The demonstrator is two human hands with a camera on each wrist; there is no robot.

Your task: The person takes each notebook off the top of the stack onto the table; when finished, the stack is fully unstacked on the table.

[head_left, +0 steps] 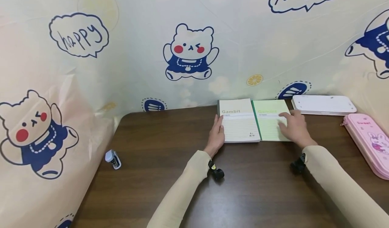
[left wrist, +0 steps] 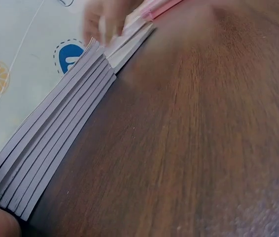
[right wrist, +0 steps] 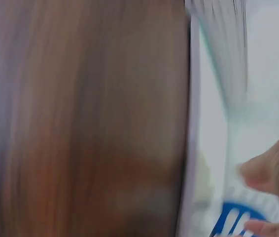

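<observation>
A stack of several notebooks [head_left: 240, 128] with a white "Gambit" cover on top lies at the back of the table. Its layered page edges [left wrist: 60, 128] show in the left wrist view. Against its right side lies a green notebook [head_left: 267, 130], also marked "Gambit", in a lower layer. My left hand [head_left: 215, 136] rests along the stack's left edge, fingers extended, thumb by the cover's edge. My right hand [head_left: 296, 128] is over the green notebook's right part, thumb and fingers spread. The right wrist view is blurred, with the thumb [right wrist: 260, 173] apart from the notebook's cover.
A white flat case [head_left: 323, 105] lies behind my right hand, against the patterned backdrop. At the right is a pink pencil case [head_left: 369, 143] with a rabbit print. A small item with a pale blue end [head_left: 113, 159] stands near the table's left edge.
</observation>
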